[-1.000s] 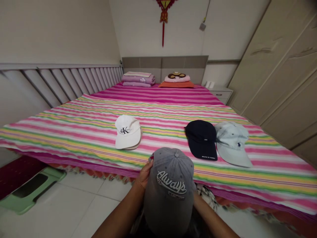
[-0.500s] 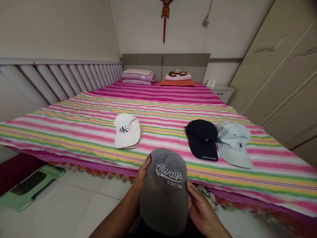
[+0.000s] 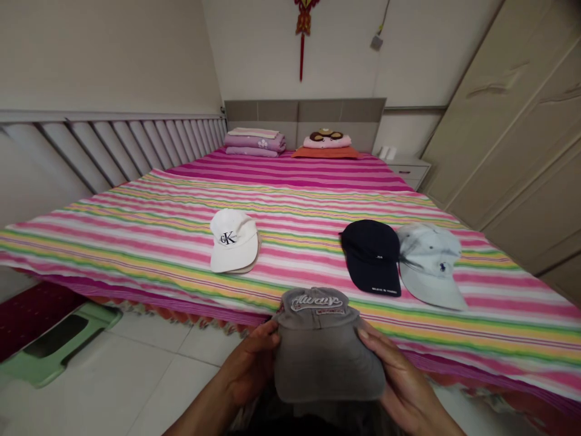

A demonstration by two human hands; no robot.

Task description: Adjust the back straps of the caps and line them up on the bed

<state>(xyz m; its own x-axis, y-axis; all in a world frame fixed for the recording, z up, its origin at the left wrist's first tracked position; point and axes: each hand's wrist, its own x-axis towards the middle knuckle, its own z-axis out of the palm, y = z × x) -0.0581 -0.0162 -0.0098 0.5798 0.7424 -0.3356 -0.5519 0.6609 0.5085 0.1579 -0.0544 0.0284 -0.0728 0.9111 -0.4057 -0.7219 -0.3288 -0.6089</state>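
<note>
A grey baseball cap [image 3: 327, 357] with "Always" lettering is held in front of me at the bed's near edge, its brim toward me. My left hand [image 3: 254, 360] grips its left side, thumb on top. On the other side my right hand [image 3: 393, 369] holds the cap with the thumb along the edge and the fingers partly hidden underneath. A white cap [image 3: 233, 241] with "CK" lettering rests on the bed, with another brim just showing under it. To the right lie a dark navy cap [image 3: 371, 257] and a pale blue cap [image 3: 431, 266], touching each other.
The bed [image 3: 295, 212] has a striped cover. Folded bedding [image 3: 255, 143] and a pillow stack [image 3: 327, 142] lie by the headboard. A green stool [image 3: 59, 348] stands on the floor at left. A nightstand [image 3: 411, 169] and a wardrobe [image 3: 512, 133] are on the right.
The grey cap has tilted so its crown is foreshortened and its brim shows more broadly. Both hands have shifted with it, slightly to the right. The caps on the bed stay put.
</note>
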